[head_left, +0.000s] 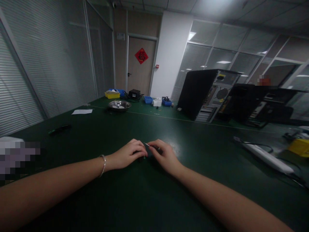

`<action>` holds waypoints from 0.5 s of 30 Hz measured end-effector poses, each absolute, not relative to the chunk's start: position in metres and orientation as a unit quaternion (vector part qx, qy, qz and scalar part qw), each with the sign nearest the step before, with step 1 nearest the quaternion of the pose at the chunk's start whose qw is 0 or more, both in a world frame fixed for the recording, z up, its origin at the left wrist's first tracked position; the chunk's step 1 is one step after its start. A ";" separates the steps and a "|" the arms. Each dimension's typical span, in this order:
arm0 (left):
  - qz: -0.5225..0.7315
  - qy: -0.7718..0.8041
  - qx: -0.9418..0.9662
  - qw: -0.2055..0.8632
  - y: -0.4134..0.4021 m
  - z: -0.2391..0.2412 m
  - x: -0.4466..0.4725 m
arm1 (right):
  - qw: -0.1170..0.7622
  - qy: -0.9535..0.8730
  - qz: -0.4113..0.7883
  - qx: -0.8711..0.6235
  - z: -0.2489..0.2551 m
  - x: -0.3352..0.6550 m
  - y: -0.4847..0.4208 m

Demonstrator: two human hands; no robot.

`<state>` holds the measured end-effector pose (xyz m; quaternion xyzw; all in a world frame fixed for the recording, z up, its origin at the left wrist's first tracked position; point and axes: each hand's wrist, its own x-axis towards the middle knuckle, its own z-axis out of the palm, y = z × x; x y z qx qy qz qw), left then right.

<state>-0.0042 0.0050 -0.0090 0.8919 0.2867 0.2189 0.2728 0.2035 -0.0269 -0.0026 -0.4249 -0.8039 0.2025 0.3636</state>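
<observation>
Both forearms come in from the bottom edge and meet at the middle of the green table. A thin bracelet circles the left wrist. The left hand is curled, its fingertips closed down on a small dark part that lies on the mat just between the two hands; what the part is cannot be made out. The right hand, at three o'clock of that part and nearly touching the left, is also curled, thumb and forefinger pinched on a thin pale sliver that pokes toward ten o'clock.

A dark pen-like tool lies well apart at ten o'clock, with a paper sheet beyond it. A steel bowl sits at eleven o'clock, an open computer tower stands at one o'clock, and a white power strip lies at three o'clock.
</observation>
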 end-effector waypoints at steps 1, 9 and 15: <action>0.223 0.287 0.890 0.274 0.005 -0.009 -0.004 | 0.363 -0.805 0.199 -0.425 -0.004 0.204 -0.026; 0.249 0.366 0.860 0.252 -0.001 -0.001 -0.006 | 0.270 -0.826 0.196 -0.454 0.000 0.205 -0.031; 0.174 0.364 0.895 0.188 0.001 -0.001 -0.015 | 0.226 -0.835 0.151 -0.478 -0.004 0.201 -0.032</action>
